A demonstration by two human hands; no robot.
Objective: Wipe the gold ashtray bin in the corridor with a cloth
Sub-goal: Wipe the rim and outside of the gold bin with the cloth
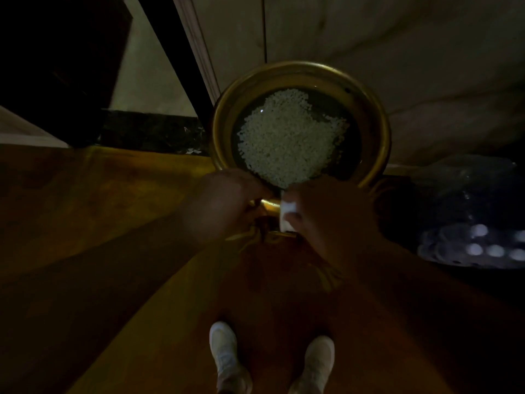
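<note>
The gold ashtray bin (372, 115) stands against the wall, seen from above, its round top tray filled with white pebbles (287, 137). My left hand (224, 200) rests on the near rim and front of the bin, fingers curled over the gold edge. My right hand (326, 211) is just right of it, closed on a small white cloth (287, 214) pressed against the bin's front side below the rim. The bin's lower body is hidden behind my hands and arms.
A dark bag or rounded object with pale spots (471, 223) lies on the floor to the right of the bin. A dark door frame and black marble threshold (147, 132) sit at the left. My white shoes (224, 354) stand on orange carpet below.
</note>
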